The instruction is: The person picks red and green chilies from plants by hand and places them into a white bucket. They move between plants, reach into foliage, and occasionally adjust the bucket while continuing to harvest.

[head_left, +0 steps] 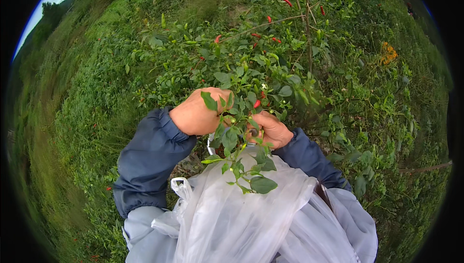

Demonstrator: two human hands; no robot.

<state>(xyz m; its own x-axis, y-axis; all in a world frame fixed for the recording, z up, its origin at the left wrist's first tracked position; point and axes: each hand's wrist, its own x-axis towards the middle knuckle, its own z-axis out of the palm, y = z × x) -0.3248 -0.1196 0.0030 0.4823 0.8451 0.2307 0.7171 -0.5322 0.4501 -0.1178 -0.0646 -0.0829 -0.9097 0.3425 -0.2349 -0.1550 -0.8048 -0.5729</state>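
Note:
Both my hands are in among the leaves of a chili pepper plant (229, 139). My left hand (199, 112) is bent over with its back towards me; leaves and the hand itself hide its fingertips. Curled at the other side of the same leafy branch is my right hand (272, 130), its fingertips partly covered by leaves, so what they hold cannot be made out. A red chili (257, 104) hangs just above the right hand. Below, a translucent white plastic bag (239, 212) spreads over my front, with a loop handle (180, 184) at its left.
More red chilies (286, 1) and green chilies (303, 97) grow on the branches beyond my hands. Thin wooden stakes (308, 27) rise behind them, with a dry twig (261, 26) slanting across. Orange flowers (388, 53) stand at the right. Dense plants surround me.

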